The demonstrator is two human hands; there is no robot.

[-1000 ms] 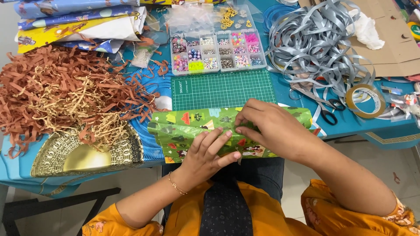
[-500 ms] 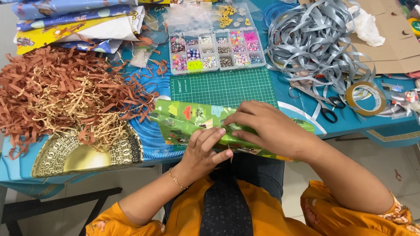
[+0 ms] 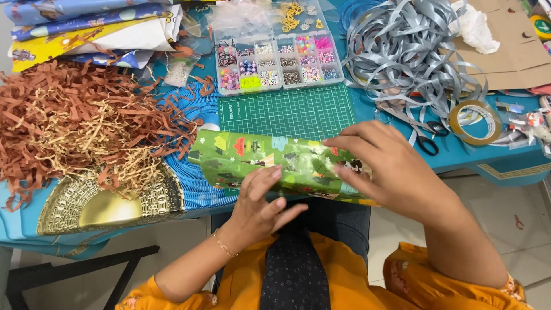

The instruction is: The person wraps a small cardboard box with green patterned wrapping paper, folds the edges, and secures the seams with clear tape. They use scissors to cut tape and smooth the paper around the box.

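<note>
Package: a green wrapped package (image 3: 270, 163) with small printed pictures lies across the near edge of the blue table (image 3: 459, 158), just in front of my lap, touching the green cutting mat (image 3: 287, 112) on its far side.
Long axis: it runs left to right, slightly tilted, the left end a little farther from me than the right.
My right hand (image 3: 390, 172): it covers the right end, fingers spread over the top and thumb tucked under the near side; I clasp the paper between them.
My left hand (image 3: 261, 204): it sits at the near edge around the middle, fingers straight and pressed flat against the paper, not pinching anything.
Nearer hand: the right has the end in its clasp; the left end juts free toward the brown paper shreds (image 3: 74, 123).
Nearby: scissors (image 3: 427, 138) and a tape roll (image 3: 475, 121) lie to the right, beyond my right hand.
</note>
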